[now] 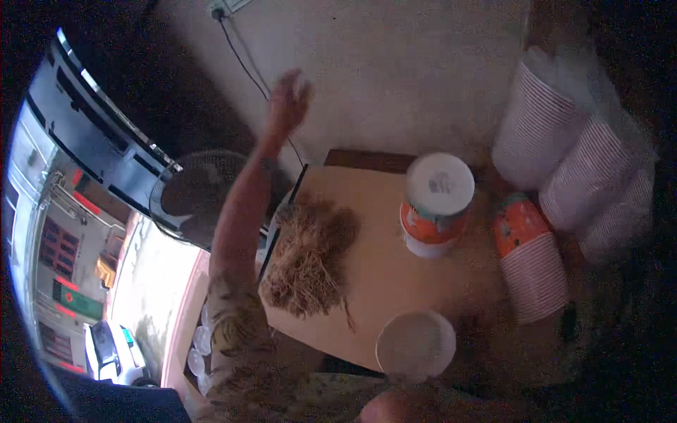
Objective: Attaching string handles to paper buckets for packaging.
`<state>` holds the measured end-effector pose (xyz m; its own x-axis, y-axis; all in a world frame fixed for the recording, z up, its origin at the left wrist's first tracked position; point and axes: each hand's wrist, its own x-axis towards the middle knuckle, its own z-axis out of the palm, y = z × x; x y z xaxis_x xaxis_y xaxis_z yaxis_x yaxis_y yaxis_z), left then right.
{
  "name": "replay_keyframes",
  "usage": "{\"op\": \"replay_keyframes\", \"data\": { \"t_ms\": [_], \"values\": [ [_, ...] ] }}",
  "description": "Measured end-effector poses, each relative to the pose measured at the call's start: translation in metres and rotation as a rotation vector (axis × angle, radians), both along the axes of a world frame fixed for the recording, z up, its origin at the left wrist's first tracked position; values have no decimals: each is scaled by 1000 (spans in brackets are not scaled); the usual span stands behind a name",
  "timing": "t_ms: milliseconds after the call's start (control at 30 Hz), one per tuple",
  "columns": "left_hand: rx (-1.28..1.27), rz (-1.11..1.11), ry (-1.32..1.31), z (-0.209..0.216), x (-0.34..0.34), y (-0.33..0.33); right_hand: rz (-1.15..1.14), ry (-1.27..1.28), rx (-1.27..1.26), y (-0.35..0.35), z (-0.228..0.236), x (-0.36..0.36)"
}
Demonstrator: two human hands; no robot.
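My left arm reaches up past the table's left side. Its hand is raised in front of the wall, fingers apart, with nothing visible in it. At the lower edge, my right hand shows as a dim rounded shape close to a white tub; its fingers are hidden, so whether it grips the tub is unclear. A tangled heap of brown fibrous strands lies on the tan tabletop. Behind it to the right stands an orange-and-white tub with a round white-topped tub on it.
Tall stacks of white tubs in clear plastic stand at the far right. Another stack with an orange end leans along the table's right side. A caged fan stands left of the table, beside a bright doorway. A black cord hangs down the wall.
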<state>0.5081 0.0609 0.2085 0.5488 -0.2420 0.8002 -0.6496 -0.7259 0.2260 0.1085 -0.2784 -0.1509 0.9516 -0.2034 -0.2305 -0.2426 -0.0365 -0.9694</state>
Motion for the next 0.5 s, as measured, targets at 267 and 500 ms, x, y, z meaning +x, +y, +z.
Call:
{"op": "replay_keyframes", "data": {
  "t_ms": [267,500],
  "values": [
    [205,515,-285,189,174,50,40,-22,-49,-24,-23,2],
    [23,453,66,166,283,52,-23,71,-192,-42,-56,-32]
  ]
}}
